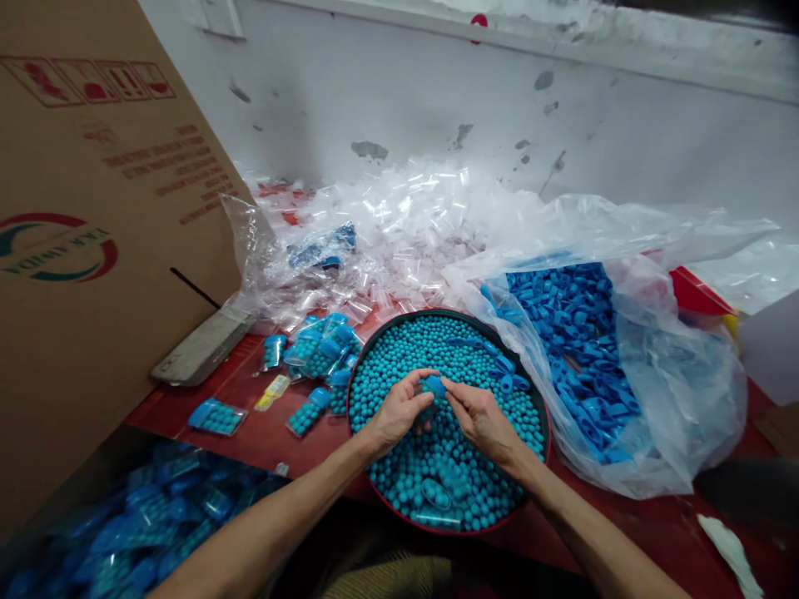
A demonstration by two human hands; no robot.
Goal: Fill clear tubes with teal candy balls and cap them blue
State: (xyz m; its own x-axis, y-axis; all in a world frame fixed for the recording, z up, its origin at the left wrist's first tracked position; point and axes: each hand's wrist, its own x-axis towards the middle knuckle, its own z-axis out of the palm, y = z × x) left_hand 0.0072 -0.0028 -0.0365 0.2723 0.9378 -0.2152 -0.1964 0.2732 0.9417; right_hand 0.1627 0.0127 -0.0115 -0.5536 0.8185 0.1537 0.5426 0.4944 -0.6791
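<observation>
Over a round tub [548, 433] full of small blue balls [399, 345], both hands meet at one small clear container with a blue cap [433, 386]. My left hand [399, 413] is wrapped round the container's body. At the cap, the fingertips of my right hand [480, 418] are pinched against its right side. Part of the container is hidden behind the left fingers. Several loose blue plastic parts [513, 380] lie on the balls at the tub's right. A clear container [437, 494] rests among the balls near the front rim.
Filled, capped containers [321, 345] lie left of the tub on the red table [250, 445]. More fill a bin [156, 516] below. Clear empty containers [405, 233] are heaped behind. A plastic bag of blue parts [578, 349] stands right; a cardboard box [112, 183] rises left.
</observation>
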